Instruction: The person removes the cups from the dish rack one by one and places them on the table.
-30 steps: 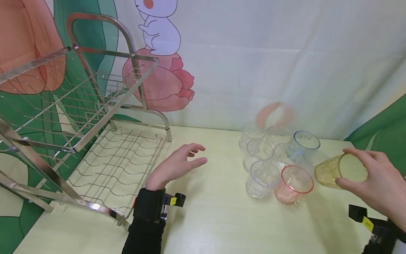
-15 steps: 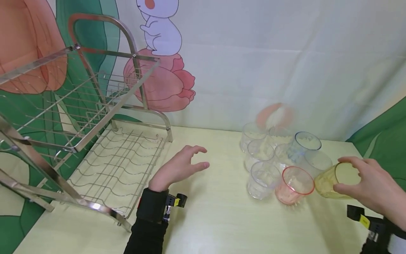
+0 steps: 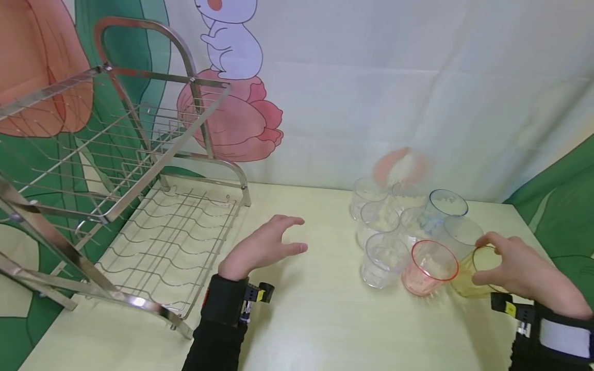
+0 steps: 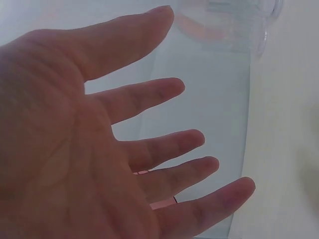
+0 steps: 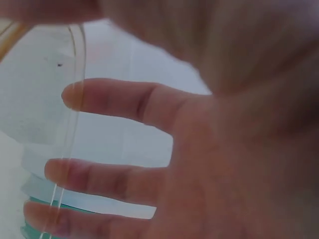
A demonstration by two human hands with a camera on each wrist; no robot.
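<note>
My right hand [image 3: 522,268] holds a yellow see-through cup [image 3: 464,281] at its rim, thumb on the near side and fingers on the far side. It stands low at the table, tilted slightly, close to the right of a red-rimmed cup [image 3: 417,281]; whether its base touches the table is hard to tell. In the right wrist view, fingertips [image 5: 72,97] overlap the cup wall [image 5: 40,99]. Over the table between rack and cups, my left hand [image 3: 262,247] hovers holding nothing, its fingers [image 4: 164,92] spread and fairly straight in the left wrist view.
Several clear cups [image 3: 381,265] stand grouped behind and left of the red-rimmed one, with a blue-rimmed cup [image 3: 443,208] at the back. A two-tier metal dish rack [image 3: 178,247] occupies the left side. A printed curtain [image 3: 325,103] hangs behind the table [image 3: 325,319].
My right hand has moved left and lower with the yellow cup, bringing it from above the table down beside the red-rimmed cup. The left hand has barely shifted.
</note>
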